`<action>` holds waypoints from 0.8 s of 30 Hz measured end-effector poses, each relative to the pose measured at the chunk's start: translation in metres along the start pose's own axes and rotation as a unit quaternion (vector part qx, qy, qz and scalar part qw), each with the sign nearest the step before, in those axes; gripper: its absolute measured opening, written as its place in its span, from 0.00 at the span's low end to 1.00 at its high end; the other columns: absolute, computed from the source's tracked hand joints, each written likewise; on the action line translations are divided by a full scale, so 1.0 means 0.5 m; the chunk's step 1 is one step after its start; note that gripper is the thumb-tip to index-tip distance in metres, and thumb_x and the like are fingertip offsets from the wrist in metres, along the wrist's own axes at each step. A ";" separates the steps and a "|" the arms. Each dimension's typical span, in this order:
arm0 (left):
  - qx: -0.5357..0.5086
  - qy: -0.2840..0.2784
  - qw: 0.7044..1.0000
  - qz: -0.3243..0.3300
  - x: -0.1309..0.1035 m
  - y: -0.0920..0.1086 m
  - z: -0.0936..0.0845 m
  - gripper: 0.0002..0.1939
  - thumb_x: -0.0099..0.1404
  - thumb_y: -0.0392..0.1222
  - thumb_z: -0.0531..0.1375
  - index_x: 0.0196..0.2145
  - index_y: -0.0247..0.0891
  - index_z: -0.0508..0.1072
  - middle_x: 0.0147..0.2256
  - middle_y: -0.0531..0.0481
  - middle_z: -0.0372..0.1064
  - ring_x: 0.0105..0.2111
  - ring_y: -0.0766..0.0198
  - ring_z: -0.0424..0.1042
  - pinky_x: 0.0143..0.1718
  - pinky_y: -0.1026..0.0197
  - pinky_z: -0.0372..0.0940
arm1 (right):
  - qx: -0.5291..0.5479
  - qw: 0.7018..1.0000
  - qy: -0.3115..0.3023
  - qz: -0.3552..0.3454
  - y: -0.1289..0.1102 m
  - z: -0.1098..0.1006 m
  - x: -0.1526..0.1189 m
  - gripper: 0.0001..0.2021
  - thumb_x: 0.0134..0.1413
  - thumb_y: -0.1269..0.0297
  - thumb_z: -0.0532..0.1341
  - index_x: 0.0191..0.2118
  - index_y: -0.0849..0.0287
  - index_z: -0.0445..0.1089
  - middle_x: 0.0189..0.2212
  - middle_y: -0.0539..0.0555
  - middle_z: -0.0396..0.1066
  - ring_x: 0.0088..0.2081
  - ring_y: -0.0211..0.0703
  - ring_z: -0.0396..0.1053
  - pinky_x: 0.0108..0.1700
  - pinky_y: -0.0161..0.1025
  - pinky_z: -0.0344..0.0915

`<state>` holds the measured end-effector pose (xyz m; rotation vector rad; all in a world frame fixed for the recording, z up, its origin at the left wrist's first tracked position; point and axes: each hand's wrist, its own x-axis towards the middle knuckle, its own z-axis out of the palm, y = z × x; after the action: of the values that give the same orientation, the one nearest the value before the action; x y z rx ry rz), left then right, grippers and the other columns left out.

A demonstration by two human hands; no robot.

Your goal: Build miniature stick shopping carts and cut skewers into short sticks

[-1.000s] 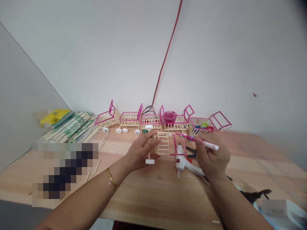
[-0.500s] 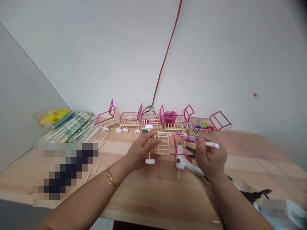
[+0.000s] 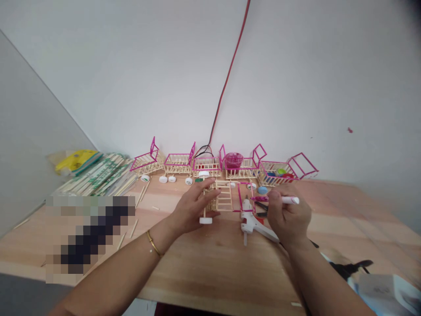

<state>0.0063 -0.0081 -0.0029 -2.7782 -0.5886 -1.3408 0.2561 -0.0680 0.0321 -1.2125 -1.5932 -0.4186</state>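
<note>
My left hand is closed round the wheeled end of a small stick-built cart, which lies on its side with white wheels toward me. Its handle frame points right and is coloured pink. In my right hand is a white marker, its pink tip touching or very near the handle's right bar. Beneath the handle lies a white glue gun. Behind stand several similar carts with pink rims, among them a cart at centre left and a cart holding coloured caps.
Bundled sticks and a yellow packet lie at the left, with loose sticks nearby. A pink-stained cup sits among the carts. A blue cap is near my right hand. A white box stands at the lower right.
The marker has moved down a little, from the upper corner of the cart's handle to its right bar. My left hand keeps its hold on the cart.
</note>
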 end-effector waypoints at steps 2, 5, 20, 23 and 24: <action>0.000 0.000 1.000 -0.001 -0.001 0.000 0.000 0.29 0.60 0.41 0.63 0.57 0.38 0.61 0.58 0.33 0.56 0.56 0.51 0.61 0.52 0.46 0.65 | 0.008 1.000 0.016 -0.001 0.001 0.001 0.002 0.07 0.59 0.67 0.56 0.29 0.57 0.66 0.25 0.51 0.66 0.29 0.41 0.65 0.33 0.39 0.60; 0.002 -0.001 1.000 -0.005 -0.001 0.000 0.000 0.29 0.60 0.42 0.63 0.57 0.39 0.60 0.58 0.33 0.56 0.56 0.51 0.62 0.52 0.46 0.65 | 0.011 0.999 0.033 -0.002 0.000 0.001 0.005 0.06 0.59 0.67 0.57 0.31 0.58 0.68 0.27 0.52 0.67 0.31 0.42 0.66 0.35 0.39 0.61; 0.007 0.000 1.000 -0.006 0.002 0.003 -0.003 0.28 0.61 0.42 0.62 0.57 0.41 0.59 0.58 0.33 0.56 0.56 0.51 0.62 0.51 0.46 0.66 | 0.013 0.999 0.045 0.019 0.004 0.002 0.005 0.06 0.59 0.67 0.57 0.32 0.58 0.68 0.28 0.52 0.68 0.32 0.43 0.67 0.36 0.40 0.63; 0.007 -0.004 1.000 -0.007 0.001 0.002 -0.002 0.29 0.61 0.42 0.62 0.57 0.41 0.59 0.58 0.33 0.56 0.56 0.51 0.62 0.51 0.46 0.65 | 0.008 0.999 0.031 0.019 0.006 0.002 0.005 0.06 0.59 0.66 0.56 0.32 0.58 0.68 0.28 0.52 0.68 0.32 0.43 0.67 0.35 0.40 0.62; 0.007 -0.006 1.000 -0.007 0.001 0.002 -0.002 0.29 0.61 0.41 0.62 0.58 0.41 0.59 0.58 0.33 0.56 0.56 0.51 0.62 0.51 0.46 0.65 | 0.009 0.999 0.027 0.019 0.006 0.002 0.005 0.06 0.59 0.66 0.56 0.32 0.58 0.68 0.28 0.52 0.67 0.32 0.42 0.67 0.35 0.40 0.62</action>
<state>0.0060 -0.0088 -0.0018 -2.7773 -0.6161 -1.3187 0.2582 -0.0646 0.0330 -1.2071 -1.5226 -0.4093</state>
